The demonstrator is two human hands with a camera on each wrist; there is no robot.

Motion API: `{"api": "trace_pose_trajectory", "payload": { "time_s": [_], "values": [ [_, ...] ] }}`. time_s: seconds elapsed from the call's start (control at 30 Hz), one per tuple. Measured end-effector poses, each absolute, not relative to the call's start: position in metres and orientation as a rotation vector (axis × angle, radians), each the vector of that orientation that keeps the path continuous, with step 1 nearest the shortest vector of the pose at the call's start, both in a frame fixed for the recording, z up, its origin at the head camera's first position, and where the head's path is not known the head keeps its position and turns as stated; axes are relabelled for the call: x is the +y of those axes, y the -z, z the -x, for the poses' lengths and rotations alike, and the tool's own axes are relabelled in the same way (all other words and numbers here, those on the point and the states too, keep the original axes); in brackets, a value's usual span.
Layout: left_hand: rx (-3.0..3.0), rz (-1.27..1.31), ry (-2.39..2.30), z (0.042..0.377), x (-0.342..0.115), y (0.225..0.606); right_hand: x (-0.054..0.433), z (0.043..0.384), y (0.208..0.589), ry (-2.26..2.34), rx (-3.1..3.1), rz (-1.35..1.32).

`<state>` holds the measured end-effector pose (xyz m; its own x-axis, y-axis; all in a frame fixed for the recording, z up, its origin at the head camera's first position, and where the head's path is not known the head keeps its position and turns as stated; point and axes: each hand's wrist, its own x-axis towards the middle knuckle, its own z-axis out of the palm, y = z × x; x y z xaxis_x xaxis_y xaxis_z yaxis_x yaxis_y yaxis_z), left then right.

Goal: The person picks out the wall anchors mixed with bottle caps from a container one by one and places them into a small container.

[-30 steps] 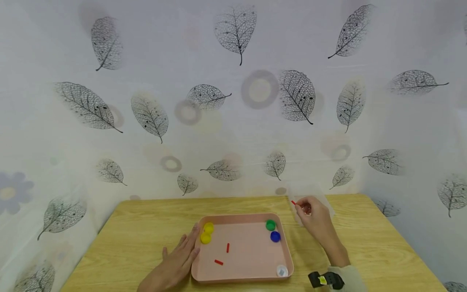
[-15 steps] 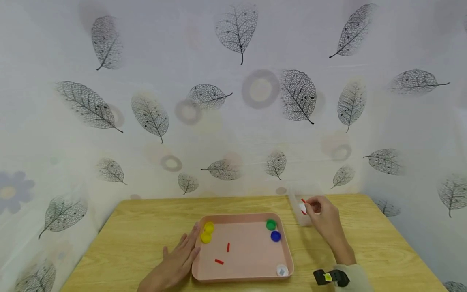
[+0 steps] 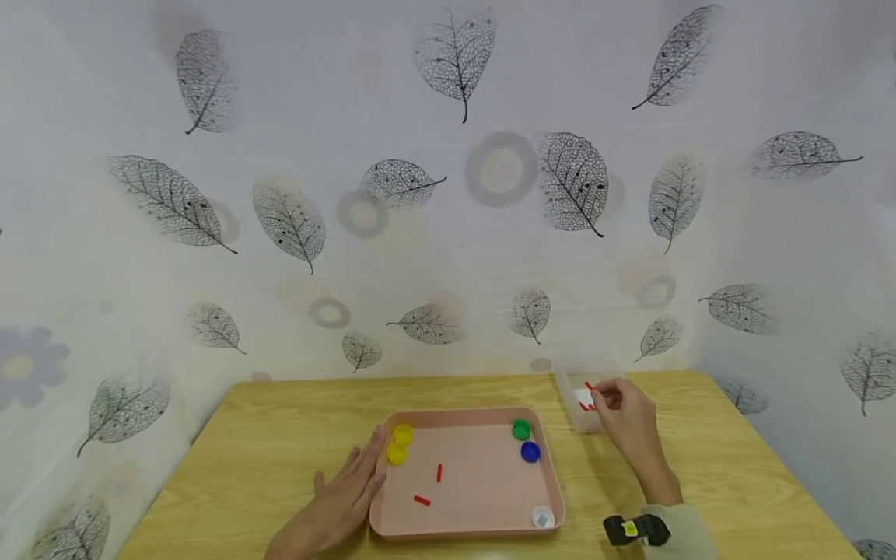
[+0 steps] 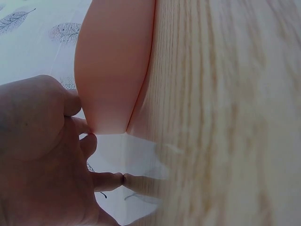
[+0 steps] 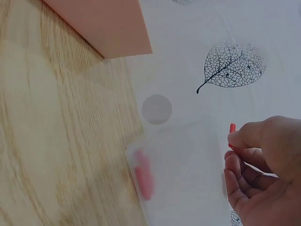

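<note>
My right hand (image 3: 628, 414) pinches a short red stick (image 3: 589, 386) between thumb and index finger, over a translucent plastic box (image 3: 588, 425). Inside the box more red sticks (image 3: 584, 406) lie by a white patch. The right wrist view shows the pinched stick poking up past the thumb, with reddish shapes (image 5: 144, 175) blurred through the box wall. With fingers stretched out, my left hand (image 3: 343, 496) rests against the left side of a pink tray (image 3: 490, 486). Two red sticks lie on the tray floor, one nearly upright in view (image 3: 439, 473), the other slanted (image 3: 422, 501).
Two yellow round caps (image 3: 397, 454) sit at the tray's left wall. A green cap (image 3: 521, 429) and a blue cap (image 3: 530, 452) are at its right, with a white round piece (image 3: 543, 518) in the near right corner. A leaf-patterned backdrop stands behind the wooden table (image 3: 280, 435).
My right hand has moved right with the red stick, from the box's left edge to over its inside, uncovering red sticks in it. The left hand and tray have stayed put.
</note>
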<state>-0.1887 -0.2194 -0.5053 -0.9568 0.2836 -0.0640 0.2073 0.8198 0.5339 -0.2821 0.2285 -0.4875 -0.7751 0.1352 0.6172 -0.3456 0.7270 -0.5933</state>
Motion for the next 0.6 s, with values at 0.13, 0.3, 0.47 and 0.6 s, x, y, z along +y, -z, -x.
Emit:
{"api": "trace_pose_trajectory", "payload": {
  "time_s": [0.13,0.3,0.47,0.6],
  "values": [
    [2.86,-0.387,-0.814,0.1888,-0.2189,0.5052,0.2298,0.2839,0.4909,-0.959,-2.273,-0.127],
    [2.86,-0.392,-0.82,0.1881,-0.2187,0.5049,0.2297,0.2848,0.4922,-0.962,-2.27,-0.117],
    [2.85,-0.389,-0.826,0.1878,-0.2187,0.504,0.229,0.2843,0.4921,-0.955,-2.269,-0.118],
    [2.847,-0.379,-0.825,0.1879,-0.2188,0.5036,0.2287,0.2836,0.4913,-0.952,-2.277,-0.108]
  ]
}}
